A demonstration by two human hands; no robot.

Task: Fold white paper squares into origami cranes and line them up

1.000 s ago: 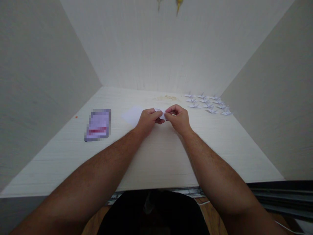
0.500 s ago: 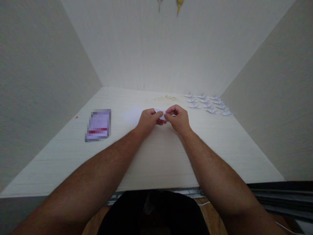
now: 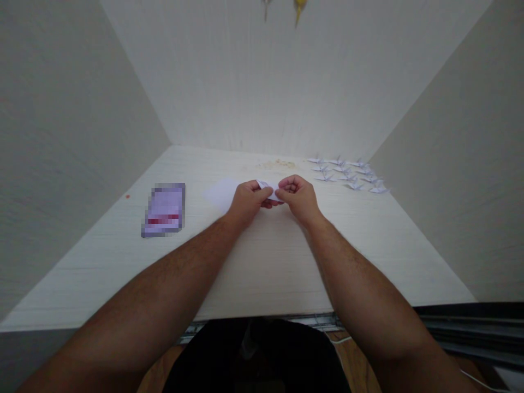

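My left hand (image 3: 248, 199) and my right hand (image 3: 298, 196) meet over the middle of the pale table (image 3: 266, 262). Both pinch a small folded piece of white paper (image 3: 268, 190) between thumbs and fingers; most of it is hidden by the fingers. The fingers of both hands are curled closed on it. A flat white sheet (image 3: 222, 192) lies on the table just behind and left of my left hand.
Several small folded paper cranes (image 3: 347, 173) stand in rows at the back right. A blurred purple rectangular pack (image 3: 164, 209) lies at the left. Plain walls enclose the table on three sides. A faint stain (image 3: 278, 163) marks the back middle.
The hands have stayed in place; the fingers shifted slightly on the folded paper, and the right thumb moved a little closer to the left hand.
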